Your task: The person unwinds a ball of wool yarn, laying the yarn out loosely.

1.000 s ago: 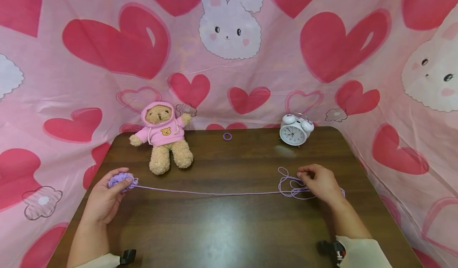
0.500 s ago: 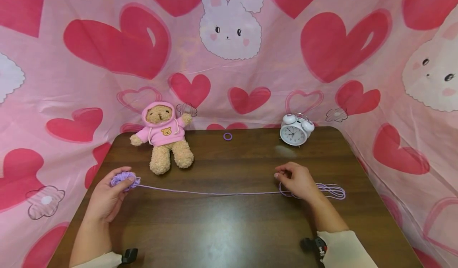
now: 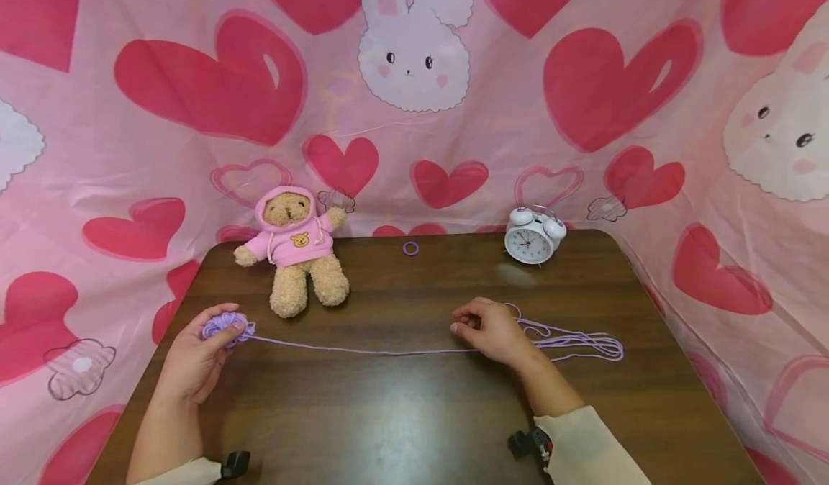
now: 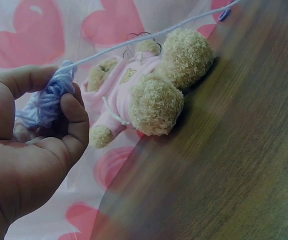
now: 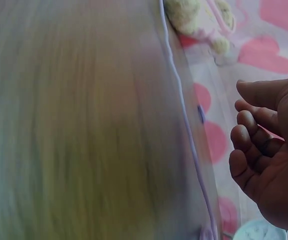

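Note:
At the table's left side, my left hand [image 3: 191,366] grips a small ball of lilac yarn [image 3: 216,324], thumb on one side and fingers on the other. The left wrist view shows the yarn ball [image 4: 49,100] pinched between fingertips. A single strand [image 3: 376,352] runs from it across the table to the right. Loose loops of the yarn [image 3: 602,345] lie on the right, partly hidden behind my right hand [image 3: 495,334]. That hand is over the strand, fingers loosely curled and holding nothing; in the right wrist view the strand [image 5: 186,120] passes apart from the fingers.
A teddy bear [image 3: 291,247] in a pink hoodie sits at the back left of the brown table [image 3: 401,413]. A purple ring [image 3: 411,248] lies at the back middle, and a white alarm clock [image 3: 531,240] stands at the back right. Heart-printed cloth [image 3: 414,139] hangs behind.
My right hand has moved left along the strand, away from the loose loops, uncovering more of them. The left hand keeps the yarn ball in nearly the same place.

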### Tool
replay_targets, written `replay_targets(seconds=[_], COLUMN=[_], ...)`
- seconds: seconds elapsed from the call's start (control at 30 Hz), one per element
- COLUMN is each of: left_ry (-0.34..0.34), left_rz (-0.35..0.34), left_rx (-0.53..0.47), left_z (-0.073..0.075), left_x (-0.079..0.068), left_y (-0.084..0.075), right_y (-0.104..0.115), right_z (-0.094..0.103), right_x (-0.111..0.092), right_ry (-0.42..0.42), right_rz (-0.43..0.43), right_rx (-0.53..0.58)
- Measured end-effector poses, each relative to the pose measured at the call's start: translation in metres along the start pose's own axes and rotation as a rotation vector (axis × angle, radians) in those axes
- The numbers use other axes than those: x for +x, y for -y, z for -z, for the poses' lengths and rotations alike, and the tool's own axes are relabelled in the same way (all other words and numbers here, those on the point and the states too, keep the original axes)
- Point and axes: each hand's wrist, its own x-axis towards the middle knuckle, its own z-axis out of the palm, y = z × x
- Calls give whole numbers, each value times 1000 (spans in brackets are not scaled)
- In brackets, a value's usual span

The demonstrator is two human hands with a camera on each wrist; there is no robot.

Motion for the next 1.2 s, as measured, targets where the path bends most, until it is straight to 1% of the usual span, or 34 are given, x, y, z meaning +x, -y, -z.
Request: replay_targets(seconds=[0.27,0.43,0.53,0.7,0.87,1.2], left_ry=[-4,-5,-2,1,1,-10], left_rz=[-17,-27,-29,-34,-33,-19], left_rx=[-14,-17,-16,-20,-23,-19], left_z=[-1,-1,-1,-3,-2,-1], left_x=[-1,0,0,0,0,0], left_y=[1,0,0,0,1,0], right_y=[22,33,40,51,62,79], right_z=[-26,-45,-55,-69,-82,-104], right_x=[9,13,16,22,29,44], right_ry=[64,89,122,195,253,306], right_rz=[31,137,173,178,201,231], right_rx=[14,-18,-35,-76,-111,-164])
